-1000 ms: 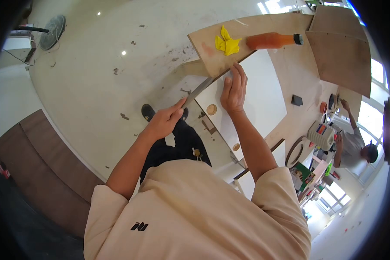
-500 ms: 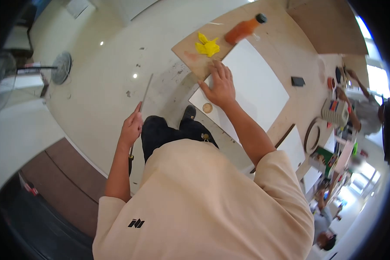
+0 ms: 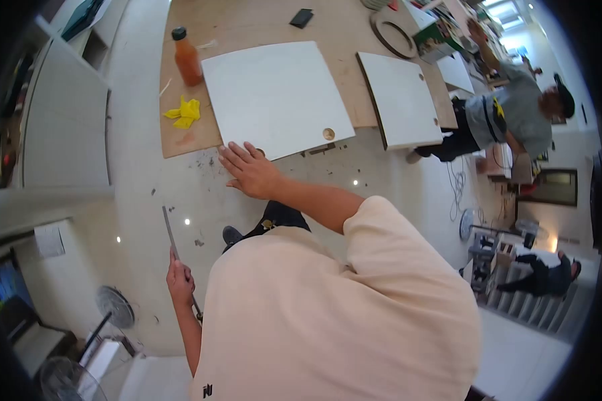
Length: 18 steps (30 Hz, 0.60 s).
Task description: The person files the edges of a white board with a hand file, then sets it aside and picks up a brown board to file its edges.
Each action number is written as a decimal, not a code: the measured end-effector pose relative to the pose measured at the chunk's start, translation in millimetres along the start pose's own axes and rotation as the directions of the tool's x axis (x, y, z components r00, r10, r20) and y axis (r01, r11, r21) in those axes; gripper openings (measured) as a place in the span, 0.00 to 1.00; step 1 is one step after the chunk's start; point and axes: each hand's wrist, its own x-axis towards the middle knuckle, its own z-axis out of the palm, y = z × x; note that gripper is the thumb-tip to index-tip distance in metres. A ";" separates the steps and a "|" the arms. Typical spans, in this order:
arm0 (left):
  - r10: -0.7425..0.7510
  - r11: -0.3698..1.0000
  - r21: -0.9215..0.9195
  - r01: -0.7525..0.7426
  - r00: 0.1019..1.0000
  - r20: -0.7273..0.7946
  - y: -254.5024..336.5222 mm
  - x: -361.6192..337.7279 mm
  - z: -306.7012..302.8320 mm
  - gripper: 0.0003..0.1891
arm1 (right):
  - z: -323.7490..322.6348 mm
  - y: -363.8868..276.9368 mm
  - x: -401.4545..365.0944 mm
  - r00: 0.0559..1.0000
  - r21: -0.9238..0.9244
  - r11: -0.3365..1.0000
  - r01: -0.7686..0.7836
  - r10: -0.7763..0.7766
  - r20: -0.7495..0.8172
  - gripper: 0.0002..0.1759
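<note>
My left hand point(image 3: 180, 279) grips a long metal file point(image 3: 170, 232) by its handle, held out over the floor with the blade pointing away from me. My right hand point(image 3: 250, 172) is spread flat, fingers apart, at the near edge of a large white panel point(image 3: 274, 93) that has a round hole point(image 3: 328, 134) near its corner. The panel lies on a brown plywood sheet point(image 3: 180, 144).
An orange bottle point(image 3: 186, 58) and a yellow cloth point(image 3: 184, 112) sit on the plywood left of the panel. A second white panel point(image 3: 403, 100) lies to the right. One person point(image 3: 515, 117) bends over at the right, another point(image 3: 542, 274) crouches further off. Fans point(image 3: 116, 306) stand lower left.
The view has swung round sharply. My left hand has carried the file away from the panel's edge and out to my side. My right hand stays at the panel's edge.
</note>
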 end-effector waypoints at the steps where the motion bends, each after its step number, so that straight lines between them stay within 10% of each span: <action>1: -0.013 0.999 0.043 0.012 1.000 0.013 4.2 0.4 -11.7 0.28 | 1.2 -2.4 -4.5 0.999 -0.026 0.999 -0.030 0.029 -0.025 0.38; 12: 0.041 0.985 0.161 -0.068 0.986 0.164 58.4 21.5 -14.7 0.28 | 5.9 40.5 -117.9 0.818 -0.055 0.821 -0.568 0.556 -0.146 0.39; 15: 0.089 0.978 0.169 -0.119 0.980 0.179 73.2 20.1 2.7 0.28 | -0.3 78.7 -143.3 0.621 0.020 0.639 -0.769 0.753 -0.218 0.38; 18: 0.103 0.977 0.167 -0.133 0.979 0.176 86.2 11.2 26.4 0.28 | 30.7 121.9 -148.8 0.053 0.482 0.412 -0.773 0.800 -0.598 0.35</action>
